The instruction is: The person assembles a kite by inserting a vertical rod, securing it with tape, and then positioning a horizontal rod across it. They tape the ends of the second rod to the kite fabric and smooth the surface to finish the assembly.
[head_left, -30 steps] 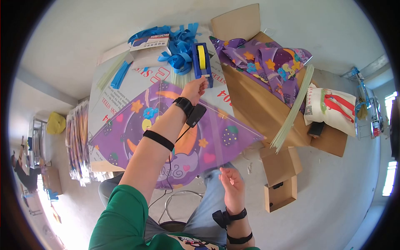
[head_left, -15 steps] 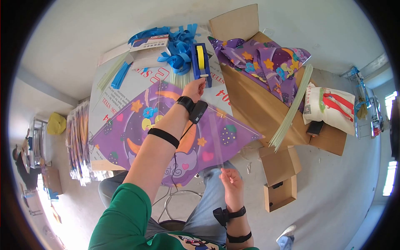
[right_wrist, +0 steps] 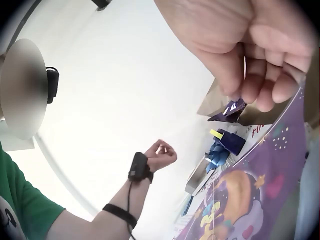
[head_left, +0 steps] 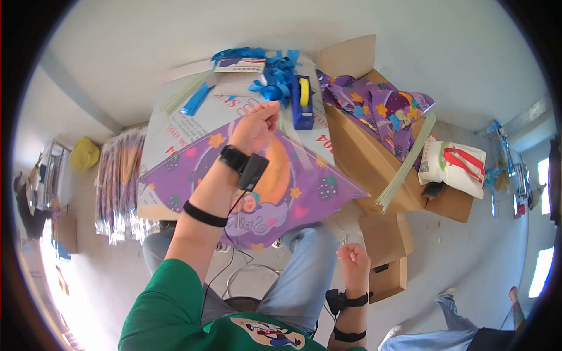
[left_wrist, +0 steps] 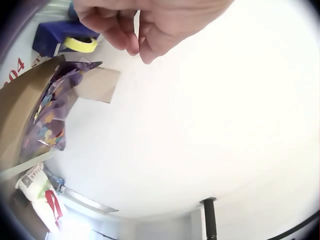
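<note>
A purple cartoon-print kite sheet (head_left: pixel 328 188) lies across the near side of the table and over the person's lap. Above it the left hand (head_left: pixel 256 127) is raised, thumb and fingertips pinched on one end of a faint strip of clear tape (head_left: pixel 298 153). At the kite's lower right the right hand (head_left: pixel 353 255) has its fingers curled in, pinching the other end; the strip is barely visible against the print. Just right of the left hand stands a blue tape dispenser (head_left: pixel 302 120) with a yellow-cored roll. In the right wrist view the left hand (right_wrist: pixel 161 156) appears clear of the dispenser.
Blue ribbons (head_left: pixel 281 76) and a small white carton (head_left: pixel 239 82) sit at the table's back. To the right, a cardboard box (head_left: pixel 351 143) holds more purple sheets (head_left: pixel 374 102) and pale thin rods (head_left: pixel 407 164). Another person's legs (head_left: pixel 430 333) show at lower right.
The left hand has left the dispenser's front and moved left and up. The right hand has shifted right and slightly down. Another person's legs have come into view.
</note>
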Tool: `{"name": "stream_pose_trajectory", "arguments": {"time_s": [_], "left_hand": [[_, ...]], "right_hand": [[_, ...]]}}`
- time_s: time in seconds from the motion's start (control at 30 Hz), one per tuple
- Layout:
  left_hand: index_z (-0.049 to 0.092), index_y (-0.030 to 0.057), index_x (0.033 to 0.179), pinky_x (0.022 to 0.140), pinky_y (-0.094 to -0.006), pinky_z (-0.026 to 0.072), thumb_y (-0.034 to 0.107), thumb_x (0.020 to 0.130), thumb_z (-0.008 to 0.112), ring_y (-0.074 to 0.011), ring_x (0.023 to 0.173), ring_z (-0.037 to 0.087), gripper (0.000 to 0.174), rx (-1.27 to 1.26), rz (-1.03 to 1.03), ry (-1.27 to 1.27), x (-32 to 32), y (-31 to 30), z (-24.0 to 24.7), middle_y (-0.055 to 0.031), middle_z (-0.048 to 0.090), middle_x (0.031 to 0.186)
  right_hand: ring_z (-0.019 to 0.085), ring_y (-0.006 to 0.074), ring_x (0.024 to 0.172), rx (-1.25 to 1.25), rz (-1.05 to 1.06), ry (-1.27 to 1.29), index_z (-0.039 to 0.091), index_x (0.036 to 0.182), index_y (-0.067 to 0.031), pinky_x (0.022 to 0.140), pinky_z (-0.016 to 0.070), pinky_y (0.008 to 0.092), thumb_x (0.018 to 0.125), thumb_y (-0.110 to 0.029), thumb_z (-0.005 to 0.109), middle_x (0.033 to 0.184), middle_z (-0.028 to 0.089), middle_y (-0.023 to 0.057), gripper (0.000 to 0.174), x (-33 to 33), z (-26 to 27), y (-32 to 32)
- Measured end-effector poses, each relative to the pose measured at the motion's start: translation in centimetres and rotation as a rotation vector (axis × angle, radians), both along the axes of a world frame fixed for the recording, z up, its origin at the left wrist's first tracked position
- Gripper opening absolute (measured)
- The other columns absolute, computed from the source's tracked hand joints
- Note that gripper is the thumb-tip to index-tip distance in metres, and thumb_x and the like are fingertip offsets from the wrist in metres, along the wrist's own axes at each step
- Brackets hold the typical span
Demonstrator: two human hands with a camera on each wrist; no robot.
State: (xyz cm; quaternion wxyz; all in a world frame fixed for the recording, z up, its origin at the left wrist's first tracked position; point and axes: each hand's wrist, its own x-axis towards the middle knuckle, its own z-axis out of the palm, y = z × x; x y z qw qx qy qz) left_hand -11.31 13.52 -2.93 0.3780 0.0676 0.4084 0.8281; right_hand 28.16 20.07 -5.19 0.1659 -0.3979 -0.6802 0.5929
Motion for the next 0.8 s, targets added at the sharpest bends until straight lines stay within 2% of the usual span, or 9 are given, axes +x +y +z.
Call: {"name": "stream_pose_trajectory", "arguments": {"time_s": [0.07,0.2,0.4,0.5,0.57,0.6,0.7,0.73,0.8], "left_hand": [[0.061,0.0136,0.089,0.069,-0.0227,0.0392,0.015,0.085,0.064,-0.0073,0.073,0.052,0.005,0.099,0.068,-0.019,1.3,-5.4,2.8,0.0055,0.058,0.079],[0.057,0.0086,0.094,0.074,-0.0256,0.042,0.012,0.088,0.059,-0.0102,0.08,0.052,0.008,0.2,0.155,0.04,3.4,-16.7,5.0,0.0009,0.056,0.086],[0.056,0.0079,0.093,0.076,-0.0245,0.041,0.009,0.09,0.055,-0.0102,0.08,0.052,0.003,0.244,0.339,0.14,7.2,-30.7,5.3,0.0002,0.056,0.085],[0.056,0.0082,0.092,0.077,-0.0241,0.0406,0.008,0.09,0.055,-0.0099,0.081,0.051,0.002,0.257,0.449,0.171,9.1,-35.3,5.1,-0.0002,0.056,0.085],[0.056,0.0082,0.093,0.078,-0.024,0.041,0.007,0.09,0.055,-0.0099,0.081,0.052,0.003,0.25,0.536,0.194,10.0,-37.8,4.7,-0.0002,0.055,0.086],[0.056,0.0076,0.095,0.079,-0.0242,0.0416,0.007,0.09,0.056,-0.0098,0.082,0.052,0.006,0.266,0.57,0.197,10.2,-39.0,4.1,-0.0003,0.056,0.086],[0.056,0.0061,0.101,0.08,-0.0244,0.0429,0.005,0.089,0.056,-0.0101,0.083,0.053,0.013,0.262,0.637,0.209,10.3,-41.9,2.8,-0.0008,0.057,0.089],[0.056,0.0038,0.107,0.081,-0.0236,0.0439,0.004,0.088,0.057,-0.0096,0.084,0.054,0.019,0.243,0.673,0.185,10.3,-42.4,2.7,-0.0011,0.058,0.093],[0.057,0.0029,0.108,0.08,-0.0229,0.0443,0.004,0.088,0.057,-0.0093,0.083,0.055,0.02,0.19,0.723,0.178,10.0,-43.2,1.9,-0.0012,0.058,0.094]], "right_hand": [[0.054,0.008,0.069,0.002,0.061,0.03,0.059,0.086,-0.0007,0.066,0.0432,0.0214,0.086,-0.006,0.059,0.073,0.059,0.0015,0.006,-0.4,1.0,-0.7],[0.055,0.0061,0.067,0.02,0.226,0.009,0.063,0.088,0.0008,0.061,0.0427,0.0197,0.085,-0.005,0.061,0.073,0.061,0.0011,0.007,-1.9,2.7,-2.5],[0.054,0.0058,0.065,0.027,0.491,0.003,0.065,0.092,0.0019,0.06,0.0429,0.0195,0.084,-0.006,0.061,0.072,0.06,0.0005,0.012,-5.3,4.7,-6.5],[0.053,0.0057,0.064,0.005,0.591,0.018,0.065,0.095,0.0014,0.06,0.0424,0.0193,0.084,-0.007,0.062,0.071,0.06,0.0001,0.014,-7.3,4.6,-7.9],[0.053,0.0057,0.064,0.059,0.615,-0.004,0.065,0.094,0.0014,0.06,0.0426,0.0193,0.083,-0.007,0.063,0.071,0.06,0.0004,0.014,-8.9,4.8,-8.8],[0.053,0.0055,0.065,0.179,0.692,-0.061,0.064,0.095,0.0009,0.06,0.0426,0.0191,0.083,-0.005,0.063,0.071,0.059,-0.0001,0.014,-9.9,5.0,-8.8],[0.053,0.0049,0.066,0.066,0.693,-0.014,0.061,0.093,0.0002,0.06,0.0424,0.0188,0.083,-0.004,0.062,0.072,0.058,-0.0007,0.01,-13.3,6.2,-10.3],[0.053,0.0045,0.065,0.114,0.74,-0.041,0.058,0.09,-0.0016,0.06,0.0422,0.0184,0.084,-0.003,0.061,0.073,0.057,-0.0015,0.007,-14.5,5.8,-9.9],[0.052,0.0044,0.065,0.114,0.791,-0.049,0.057,0.089,-0.0025,0.06,0.0419,0.0182,0.084,-0.003,0.061,0.073,0.057,-0.002,0.006,-17.0,5.3,-8.8]]}}
